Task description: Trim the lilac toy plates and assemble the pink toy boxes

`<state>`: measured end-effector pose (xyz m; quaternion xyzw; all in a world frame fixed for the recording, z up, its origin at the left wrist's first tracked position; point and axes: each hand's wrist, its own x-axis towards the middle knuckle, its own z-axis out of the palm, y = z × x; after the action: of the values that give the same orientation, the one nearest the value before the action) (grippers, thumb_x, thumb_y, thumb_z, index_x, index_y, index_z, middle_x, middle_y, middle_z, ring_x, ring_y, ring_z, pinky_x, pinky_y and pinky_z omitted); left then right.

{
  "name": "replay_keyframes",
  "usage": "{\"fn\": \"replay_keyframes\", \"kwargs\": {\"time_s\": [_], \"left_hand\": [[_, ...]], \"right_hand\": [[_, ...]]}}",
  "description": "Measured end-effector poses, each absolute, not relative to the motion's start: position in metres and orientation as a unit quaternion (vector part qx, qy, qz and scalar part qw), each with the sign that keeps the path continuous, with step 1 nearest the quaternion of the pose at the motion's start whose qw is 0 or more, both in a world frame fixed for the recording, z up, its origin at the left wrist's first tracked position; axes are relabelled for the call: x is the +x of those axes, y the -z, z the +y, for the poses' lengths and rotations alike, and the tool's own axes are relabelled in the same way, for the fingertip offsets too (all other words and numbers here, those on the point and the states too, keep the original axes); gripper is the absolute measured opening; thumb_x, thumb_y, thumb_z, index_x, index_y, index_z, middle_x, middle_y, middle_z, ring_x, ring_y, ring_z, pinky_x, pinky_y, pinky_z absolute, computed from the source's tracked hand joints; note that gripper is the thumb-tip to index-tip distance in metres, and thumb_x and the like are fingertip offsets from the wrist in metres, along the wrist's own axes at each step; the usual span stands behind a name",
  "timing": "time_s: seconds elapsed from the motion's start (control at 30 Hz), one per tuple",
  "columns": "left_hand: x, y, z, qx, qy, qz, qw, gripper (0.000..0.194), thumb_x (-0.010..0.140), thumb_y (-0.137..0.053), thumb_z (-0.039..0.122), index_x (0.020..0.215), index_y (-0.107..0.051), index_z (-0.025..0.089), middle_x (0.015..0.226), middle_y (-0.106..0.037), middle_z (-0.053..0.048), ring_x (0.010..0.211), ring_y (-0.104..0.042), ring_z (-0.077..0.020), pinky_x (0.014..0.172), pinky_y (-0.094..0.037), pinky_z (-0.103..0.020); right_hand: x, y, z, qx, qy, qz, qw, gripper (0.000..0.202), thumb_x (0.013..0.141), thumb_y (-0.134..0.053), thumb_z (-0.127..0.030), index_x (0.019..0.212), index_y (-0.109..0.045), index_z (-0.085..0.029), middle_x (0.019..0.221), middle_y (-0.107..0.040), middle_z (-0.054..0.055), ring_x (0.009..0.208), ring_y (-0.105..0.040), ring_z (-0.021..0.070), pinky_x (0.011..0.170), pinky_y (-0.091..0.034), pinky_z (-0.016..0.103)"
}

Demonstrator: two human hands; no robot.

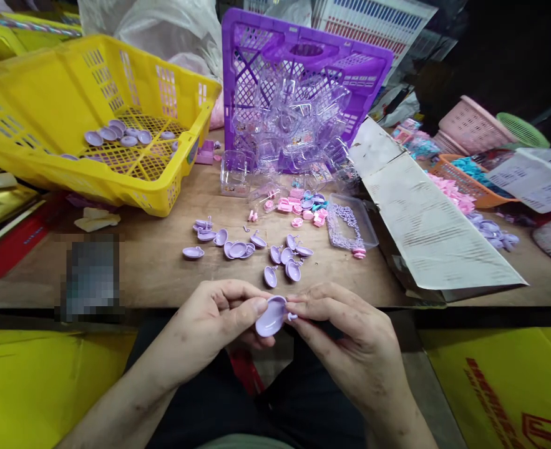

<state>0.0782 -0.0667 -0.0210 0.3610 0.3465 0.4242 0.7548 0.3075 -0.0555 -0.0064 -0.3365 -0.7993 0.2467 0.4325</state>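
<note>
A shallow purple oval cup point(270, 317) is held over my lap, just below the table's front edge. My left hand point(231, 318) pinches its left rim between thumb and fingers. At its right side, my right hand point(343, 321) is closed on a small purple hook point(292, 317) that touches the cup. Several similar purple cups with small hooks lie on the wooden table ahead, among them one on the left point(193, 252) and one near my hands point(270, 276). A clear tray point(371, 232) of small purple hooks stands behind them to the right.
A yellow crate point(163, 190) with purple cups stands at the left. Clear plastic cases point(235, 178) lean in a purple basket point(231, 81) at the back. Small pink parts point(296, 204) lie before it. A cardboard flap point(438, 218) and coloured baskets are on the right.
</note>
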Motion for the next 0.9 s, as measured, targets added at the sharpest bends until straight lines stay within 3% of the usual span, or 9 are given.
{"fn": "replay_keyframes", "kwargs": {"time_s": [0.37,0.5,0.6,0.77,0.9], "left_hand": [[0.08,0.033,-0.059,0.36,-0.402,0.39,0.746,0.047,0.084,-0.096,0.055,0.099,-0.087,0.011,0.085,-0.081,-0.009,0.07,-0.076,-0.014,0.066,-0.065,-0.017],[0.087,0.031,-0.054,0.274,-0.423,0.394,0.769,0.048,0.08,-0.099,0.05,0.104,-0.079,0.014,0.083,-0.08,-0.006,0.062,-0.074,-0.0127,0.06,-0.065,-0.019],[0.09,0.027,-0.05,0.229,-0.416,0.371,0.798,0.047,0.078,-0.101,0.046,0.097,-0.073,0.013,0.079,-0.08,-0.007,0.057,-0.071,-0.0113,0.055,-0.063,-0.019],[0.092,0.031,-0.049,0.221,-0.387,0.375,0.813,0.045,0.08,-0.097,0.045,0.085,-0.067,0.013,0.069,-0.077,-0.006,0.046,-0.063,-0.0087,0.047,-0.058,-0.016],[0.093,0.038,-0.053,0.256,-0.376,0.388,0.802,0.042,0.088,-0.09,0.049,0.09,-0.064,0.016,0.063,-0.073,-0.003,0.041,-0.056,-0.007,0.043,-0.051,-0.014]], "right_hand": [[0.306,0.03,-0.047,-0.367,-0.341,-0.739,0.45,0.01,0.096,-0.087,-0.015,0.1,-0.085,-0.024,0.089,-0.083,0.0,0.079,-0.079,0.0127,0.076,-0.063,0.017],[0.303,0.03,-0.044,-0.408,-0.467,-0.67,0.409,0.018,0.101,-0.082,-0.021,0.117,-0.086,-0.026,0.102,-0.086,0.003,0.086,-0.084,0.0161,0.078,-0.067,0.02],[0.303,0.026,-0.04,-0.382,-0.535,-0.649,0.384,0.023,0.102,-0.08,-0.023,0.124,-0.083,-0.025,0.111,-0.085,0.006,0.094,-0.084,0.0193,0.084,-0.07,0.026],[0.303,0.026,-0.033,-0.377,-0.509,-0.672,0.383,0.015,0.103,-0.082,-0.031,0.114,-0.085,-0.022,0.103,-0.084,0.005,0.087,-0.082,0.0176,0.079,-0.069,0.024],[0.301,0.031,-0.033,-0.37,-0.517,-0.672,0.381,0.01,0.104,-0.08,-0.03,0.11,-0.084,-0.023,0.098,-0.082,0.002,0.083,-0.08,0.0141,0.077,-0.064,0.02]]}}
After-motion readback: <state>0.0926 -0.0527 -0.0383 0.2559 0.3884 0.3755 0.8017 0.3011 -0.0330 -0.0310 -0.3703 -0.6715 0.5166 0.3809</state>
